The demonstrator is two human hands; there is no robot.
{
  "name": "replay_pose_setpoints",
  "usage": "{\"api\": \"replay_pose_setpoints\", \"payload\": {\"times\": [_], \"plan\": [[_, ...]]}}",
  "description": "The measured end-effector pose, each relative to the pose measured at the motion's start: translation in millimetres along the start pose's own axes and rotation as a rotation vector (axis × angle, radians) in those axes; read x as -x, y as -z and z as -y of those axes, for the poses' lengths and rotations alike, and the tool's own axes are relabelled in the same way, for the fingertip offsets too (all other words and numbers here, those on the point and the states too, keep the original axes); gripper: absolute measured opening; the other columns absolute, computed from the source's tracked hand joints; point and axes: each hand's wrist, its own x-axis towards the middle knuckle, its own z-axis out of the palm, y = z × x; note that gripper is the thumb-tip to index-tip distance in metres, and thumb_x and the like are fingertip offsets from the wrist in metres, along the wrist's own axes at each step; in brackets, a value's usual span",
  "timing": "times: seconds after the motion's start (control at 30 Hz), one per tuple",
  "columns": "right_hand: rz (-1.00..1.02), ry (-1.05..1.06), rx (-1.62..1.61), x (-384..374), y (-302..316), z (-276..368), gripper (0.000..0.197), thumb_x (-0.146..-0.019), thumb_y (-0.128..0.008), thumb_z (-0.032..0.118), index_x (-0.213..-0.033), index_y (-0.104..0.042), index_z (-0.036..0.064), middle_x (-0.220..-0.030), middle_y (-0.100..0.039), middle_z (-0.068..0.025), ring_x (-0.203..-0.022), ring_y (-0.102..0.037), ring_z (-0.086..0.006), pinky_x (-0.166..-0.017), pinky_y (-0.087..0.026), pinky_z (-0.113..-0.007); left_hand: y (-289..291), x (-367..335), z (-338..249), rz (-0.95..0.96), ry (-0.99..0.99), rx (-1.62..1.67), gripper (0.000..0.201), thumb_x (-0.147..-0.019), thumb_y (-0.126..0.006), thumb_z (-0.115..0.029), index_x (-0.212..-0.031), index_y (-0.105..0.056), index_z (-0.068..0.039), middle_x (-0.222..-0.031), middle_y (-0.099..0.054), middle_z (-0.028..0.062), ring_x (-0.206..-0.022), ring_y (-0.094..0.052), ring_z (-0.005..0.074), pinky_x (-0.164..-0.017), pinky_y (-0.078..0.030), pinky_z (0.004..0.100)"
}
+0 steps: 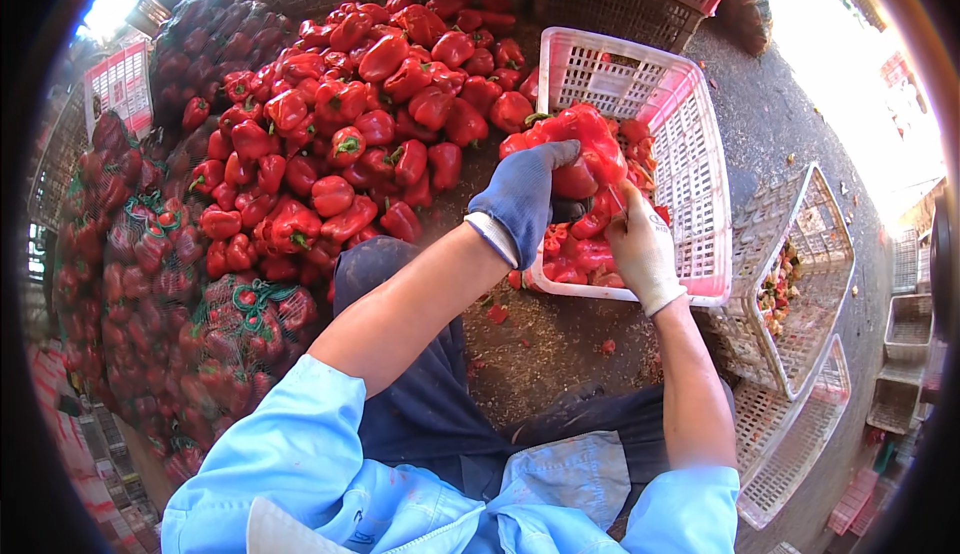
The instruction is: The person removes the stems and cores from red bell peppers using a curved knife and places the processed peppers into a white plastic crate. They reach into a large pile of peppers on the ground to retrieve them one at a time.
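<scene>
My left hand (520,194), in a blue glove, is closed around a large red bell pepper (595,144) above the near part of a white plastic crate. The pepper looks opened up, with its flesh spread. In a white glove, my right hand (643,254) pinches the pepper's lower right edge with thumb and fingers; whether a small tool is also in it is hidden. Beneath both hands, the crate (700,169) holds red pepper pieces (585,259). A dark object (568,211) shows beside my left hand, too covered to name.
A big heap of whole red peppers (340,144) lies to the left and ahead. Net sacks of peppers (150,284) stand at the far left. On the right are a tilted crate (800,304) with scraps and another crate (800,454). Stacked crates (620,4) line the back.
</scene>
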Motion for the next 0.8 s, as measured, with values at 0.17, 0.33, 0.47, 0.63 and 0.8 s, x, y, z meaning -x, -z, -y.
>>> {"api": "replay_pose_setpoints", "payload": {"times": [0.17, 0.33, 0.47, 0.63, 0.8], "plan": [[0.0, 0.003, -0.059, 1, 6, -10, 0.048, -0.098, -0.06, 0.006, -0.146, -0.055, 0.009, -0.109, -0.07, -0.0273, -0.099, -0.071, -0.0444, -0.085, -0.055, -0.048, -6, 13, -7, 0.119, 0.095, 0.051, 0.036, -0.101, -0.067, -0.03, -0.127, -0.064, -0.004, -0.107, -0.073, 0.014, -0.078, -0.072, 0.0249, -0.06, -0.062, 0.0354], [0.015, 0.084, -0.194, -7, 6, -3, 0.046, -0.1, -0.058, 0.005, -0.146, -0.053, 0.0083, -0.115, -0.07, -0.0272, -0.106, -0.07, -0.0448, -0.088, -0.055, -0.046, -9, 24, -11, 0.202, 0.16, -0.031, 0.039, -0.102, -0.067, -0.031, -0.129, -0.062, -0.003, -0.113, -0.072, 0.0152, -0.086, -0.072, 0.0248, -0.063, -0.064, 0.0359], [0.091, -0.073, -0.451, -13, 16, -19, 0.04, -0.102, -0.056, 0.006, -0.142, -0.057, 0.0068, -0.12, -0.07, -0.026, -0.11, -0.069, -0.0457, -0.091, -0.055, -0.046, -16, 28, -10, 0.21, 0.225, -0.015, 0.041, -0.102, -0.067, -0.033, -0.13, -0.06, -0.004, -0.116, -0.071, 0.0145, -0.087, -0.072, 0.0247, -0.066, -0.064, 0.0364], [0.132, -0.38, -0.739, -14, 28, -12, 0.036, -0.102, -0.055, 0.01, -0.137, -0.062, 0.0058, -0.12, -0.068, -0.0295, -0.114, -0.066, -0.0471, -0.094, -0.053, -0.047, -11, 31, -11, 0.224, 0.247, 0.023, 0.04, -0.103, -0.066, -0.035, -0.13, -0.06, -0.006, -0.115, -0.072, 0.0133, -0.088, -0.072, 0.0262, -0.068, -0.064, 0.0377], [0.083, -0.204, -0.194, -3, 63, -13, 0.035, -0.104, -0.059, 0.014, -0.137, -0.066, 0.0072, -0.111, -0.074, -0.0181, -0.101, -0.071, -0.0285, -0.093, -0.056, -0.04, -3, 13, -13, 0.233, 0.223, 0.196, 0.041, -0.103, -0.065, -0.035, -0.13, -0.059, -0.005, -0.108, -0.071, 0.0153, -0.079, -0.071, 0.0271, -0.063, -0.062, 0.0376]]}}
